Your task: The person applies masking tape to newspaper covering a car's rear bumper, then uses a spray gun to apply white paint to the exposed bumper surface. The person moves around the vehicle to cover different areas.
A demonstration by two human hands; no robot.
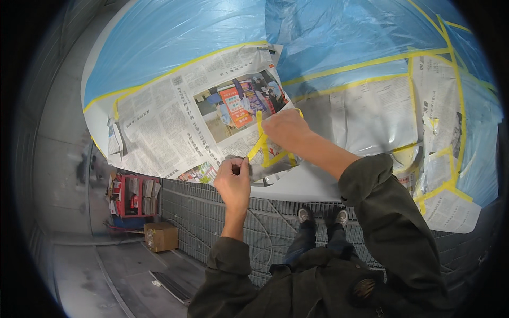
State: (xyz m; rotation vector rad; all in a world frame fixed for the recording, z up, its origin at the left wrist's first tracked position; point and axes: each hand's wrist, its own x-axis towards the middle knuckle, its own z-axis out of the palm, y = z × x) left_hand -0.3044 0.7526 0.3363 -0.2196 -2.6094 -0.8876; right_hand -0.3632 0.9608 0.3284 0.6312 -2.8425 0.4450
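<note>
Over on the left, blue plastic [175,40] is up, and a big newspaper [151,130] lies below it, taped along its top. I see no tape along its bottom, so that seems left to do. The left hand [233,183] pinches yellow tape [257,147]. The right hand [286,129] has curled fingers; I can't tell what they grip. Further right, more paper [347,114] looks stuck already.

I see a dark jacket [302,294], its sleeves [397,228] rolled into thick cuffs [366,177], a brownish patch [364,288] on its front. Below are bluish trousers [301,245] and grey shoes [304,214]. The hands [233,184] are bare.
</note>
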